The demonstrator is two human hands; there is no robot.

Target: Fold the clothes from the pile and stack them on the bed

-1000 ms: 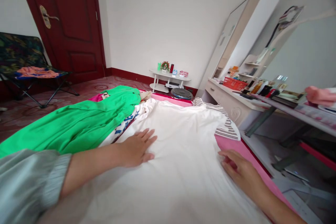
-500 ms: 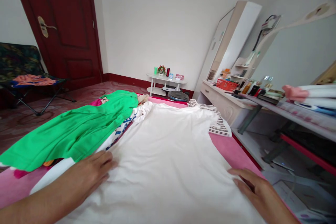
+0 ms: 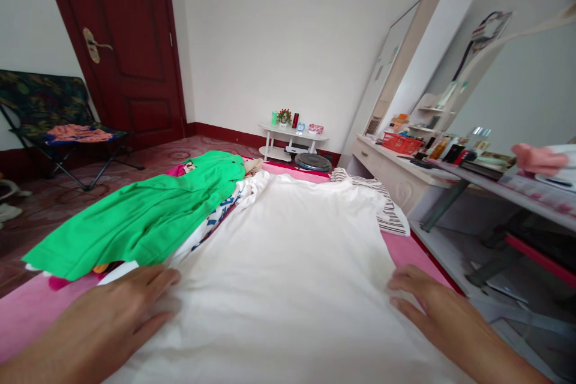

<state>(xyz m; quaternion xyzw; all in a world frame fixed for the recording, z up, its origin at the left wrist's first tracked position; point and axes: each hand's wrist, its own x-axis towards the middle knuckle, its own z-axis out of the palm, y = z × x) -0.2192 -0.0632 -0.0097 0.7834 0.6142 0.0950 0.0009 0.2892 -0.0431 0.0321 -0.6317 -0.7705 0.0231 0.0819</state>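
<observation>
A white garment [image 3: 288, 264] lies spread over the pink bed cover [image 3: 400, 252], with soft wrinkles across it. At its left edge rests my left hand [image 3: 130, 306], fingers slightly apart and touching the cloth. My right hand [image 3: 427, 303] is at the garment's right edge, thumb and fingers apart. Neither hand clearly grips the fabric. To the left lies a green garment [image 3: 157, 210] on top of other clothes, beside a blue-and-white patterned cloth [image 3: 218, 216]. A striped cloth [image 3: 391, 213] shows beyond the white garment's far right corner.
A folding chair [image 3: 49, 102] with clothing [image 3: 78, 133] stands at the left near the red door [image 3: 117, 42]. A small white table [image 3: 292, 132] is by the far wall. The dresser [image 3: 382, 162] and a grey-legged table [image 3: 517, 189] stand on the right.
The view has shifted slightly left. My left hand has moved back toward me along the garment's left edge, and my right hand has moved a little forward. The white cloth looks smoother.
</observation>
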